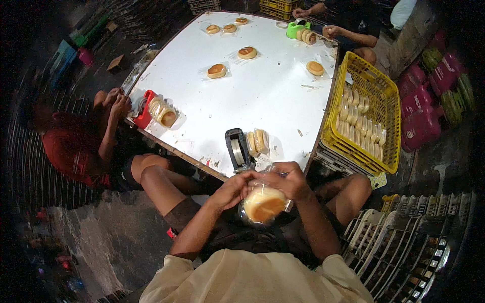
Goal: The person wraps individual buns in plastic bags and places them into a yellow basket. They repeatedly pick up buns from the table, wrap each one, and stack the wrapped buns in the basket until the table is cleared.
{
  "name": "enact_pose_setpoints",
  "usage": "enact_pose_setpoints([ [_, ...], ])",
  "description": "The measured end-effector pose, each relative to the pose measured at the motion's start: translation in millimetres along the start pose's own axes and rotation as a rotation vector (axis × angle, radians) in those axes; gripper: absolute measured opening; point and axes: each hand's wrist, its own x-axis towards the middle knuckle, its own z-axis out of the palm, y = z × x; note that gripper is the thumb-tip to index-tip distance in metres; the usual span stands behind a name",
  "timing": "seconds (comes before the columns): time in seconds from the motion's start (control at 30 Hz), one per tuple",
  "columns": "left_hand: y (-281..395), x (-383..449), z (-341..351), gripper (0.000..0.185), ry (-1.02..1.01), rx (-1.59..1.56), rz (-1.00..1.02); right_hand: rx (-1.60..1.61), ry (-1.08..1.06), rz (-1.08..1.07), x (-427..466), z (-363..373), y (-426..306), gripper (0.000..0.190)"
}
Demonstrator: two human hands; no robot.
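Between my two hands hangs a round bread bun (264, 204) in a clear plastic bag, golden on its flat face and pale around the side. My left hand (235, 189) pinches the top of the bag from the left. From the right, my right hand (288, 180) grips the bag's gathered neck, its fingers partly hiding the plastic. Just beyond my hands, a black tape dispenser (238, 149) with a roll of tape stands at the table's near edge. Beside it, a few bagged buns (257, 142) lean against one another.
A white table (265, 98) carries several buns on flat bags, such as one bun (216, 71). At left, a seated person's hands (117, 102) are near a red dispenser (144, 110). Another person (352, 36) sits by a green dispenser (297, 30). A yellow crate (392, 113) holds bagged buns.
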Motion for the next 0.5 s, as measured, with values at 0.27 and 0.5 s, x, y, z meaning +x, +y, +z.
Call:
enact_pose_setpoints([
  [0.27, 14.3, -12.9, 17.3, 0.042, 0.107, 0.431, 0.015, 0.534, 0.312, -0.227, 15.0, 17.0, 21.7, 0.047],
  [0.5, 29.8, -2.0, 37.6, 0.045, 0.504, 0.148, 0.343, -0.188, 0.394, -0.009, 8.6, 16.6, 45.2, 0.027],
])
